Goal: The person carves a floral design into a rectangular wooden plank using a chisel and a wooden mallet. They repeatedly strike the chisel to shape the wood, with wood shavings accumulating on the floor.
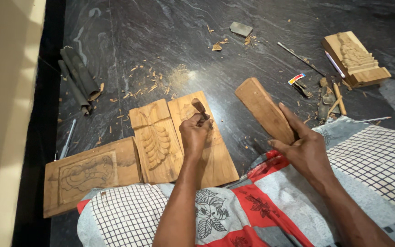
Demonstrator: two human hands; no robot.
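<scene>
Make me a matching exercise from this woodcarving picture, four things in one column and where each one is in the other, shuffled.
Things:
1. chisel
2. wooden mallet
3. carved block
4. dark rolled bundle

Places:
A. far right on the floor
B. in the right hand
C. far left on the floor
D. in the left hand, on the plank

Pairs: 1-D, 2-B, 3-A, 4-C

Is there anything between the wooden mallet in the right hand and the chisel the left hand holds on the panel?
Nothing visible: between the mallet and the chisel lies only bare floor with small chips.
</scene>
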